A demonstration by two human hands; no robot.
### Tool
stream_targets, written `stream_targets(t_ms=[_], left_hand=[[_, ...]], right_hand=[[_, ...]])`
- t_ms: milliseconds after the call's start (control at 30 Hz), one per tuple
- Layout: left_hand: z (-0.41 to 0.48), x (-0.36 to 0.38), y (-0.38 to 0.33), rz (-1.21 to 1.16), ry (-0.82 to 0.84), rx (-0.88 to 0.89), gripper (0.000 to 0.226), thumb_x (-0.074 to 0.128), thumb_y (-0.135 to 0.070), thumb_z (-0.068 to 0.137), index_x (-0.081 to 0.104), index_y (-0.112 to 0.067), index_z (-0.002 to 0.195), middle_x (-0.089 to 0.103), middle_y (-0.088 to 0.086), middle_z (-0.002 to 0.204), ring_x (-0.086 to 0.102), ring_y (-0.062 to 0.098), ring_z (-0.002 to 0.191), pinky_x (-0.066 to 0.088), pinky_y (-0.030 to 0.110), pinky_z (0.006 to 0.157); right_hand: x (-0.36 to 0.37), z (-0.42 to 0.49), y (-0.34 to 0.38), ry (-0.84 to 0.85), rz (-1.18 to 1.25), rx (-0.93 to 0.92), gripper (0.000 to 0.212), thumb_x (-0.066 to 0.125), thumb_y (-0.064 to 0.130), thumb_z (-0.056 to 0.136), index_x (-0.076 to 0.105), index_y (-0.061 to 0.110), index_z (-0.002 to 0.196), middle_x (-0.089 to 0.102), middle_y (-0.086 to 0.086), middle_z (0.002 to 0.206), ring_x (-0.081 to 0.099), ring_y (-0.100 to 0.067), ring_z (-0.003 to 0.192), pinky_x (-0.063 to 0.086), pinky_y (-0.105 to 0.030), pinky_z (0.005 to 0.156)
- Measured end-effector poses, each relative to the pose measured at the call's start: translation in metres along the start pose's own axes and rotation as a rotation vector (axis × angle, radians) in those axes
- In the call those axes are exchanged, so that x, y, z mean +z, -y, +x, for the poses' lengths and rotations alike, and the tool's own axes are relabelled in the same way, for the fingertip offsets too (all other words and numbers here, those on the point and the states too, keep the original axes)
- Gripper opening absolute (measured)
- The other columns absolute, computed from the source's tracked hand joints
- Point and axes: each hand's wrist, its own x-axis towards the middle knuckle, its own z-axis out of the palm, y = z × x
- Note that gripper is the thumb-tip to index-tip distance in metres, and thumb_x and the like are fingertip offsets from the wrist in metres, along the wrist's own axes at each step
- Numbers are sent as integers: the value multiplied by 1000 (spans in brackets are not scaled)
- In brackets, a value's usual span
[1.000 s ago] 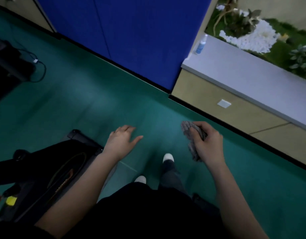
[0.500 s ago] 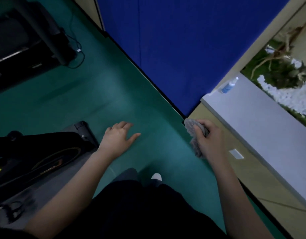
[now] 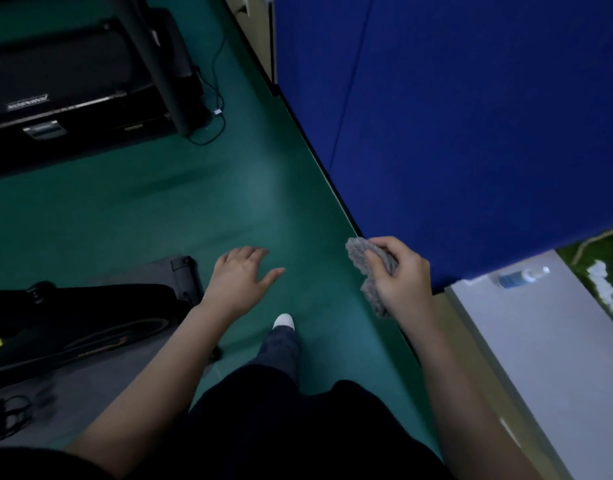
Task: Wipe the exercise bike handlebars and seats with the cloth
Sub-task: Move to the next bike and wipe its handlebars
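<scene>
The grey cloth (image 3: 362,268) is bunched in the right hand (image 3: 407,277), held in the air just in front of the lower corner of the blue wall panel (image 3: 471,116). The right hand's fingers (image 3: 384,244) are curled round the cloth, with the thumb pressing it from the near side. A crumpled end sticks out above the fist and another hangs below it.

The left hand (image 3: 241,277) hovers over the green floor (image 3: 152,209), to the left of the panel and apart from it. Its fingers (image 3: 251,253) are loose and slightly spread, the thumb angled out, and they hold nothing.

Farther left of the panel, at the frame's edge, lies the low black body of the exercise bike (image 3: 76,313), standing on a grey mat (image 3: 90,400). Neither hand touches the bike.

A grey counter (image 3: 554,368) begins right below the panel's lower edge, and a small blue spray bottle (image 3: 521,277) lies on it close to the panel. A black treadmill (image 3: 73,71) stands up-frame and left of the panel, with a dark cable (image 3: 219,88) trailing on the floor between the two. One white shoe tip (image 3: 284,320) shows on the floor between the arms.
</scene>
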Motion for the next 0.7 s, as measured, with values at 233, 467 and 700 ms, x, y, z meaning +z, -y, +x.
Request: stream_targets(t_ms=[233,467,700], left_hand=[[98,-46,18,-33,-45,-29,59,40,-55,94,42,-17,139,47,3,141,35,23,134,19,35,111],[143,-70,41,-125,-97,-182,58,42,-54,94,44,-17,138,47,3,141,37,22,134,22,36,110],[192,-89,59,-204,-186,-417,57,44,-52,94,47,-14,136,49,5,140,43,25,129,33,37,106]], right_hand=[[20,106,25,38,24,28,12,60,16,93,66,14,103,63,10,87,59,1,81,46,-12,67],[50,203,54,119,45,-99,11,61,12,92,67,12,100,63,11,84,59,5,79,45,-9,65],[86,308,74,299,28,-237,13,61,15,92,67,14,103,65,12,89,60,-2,81,50,-18,73]])
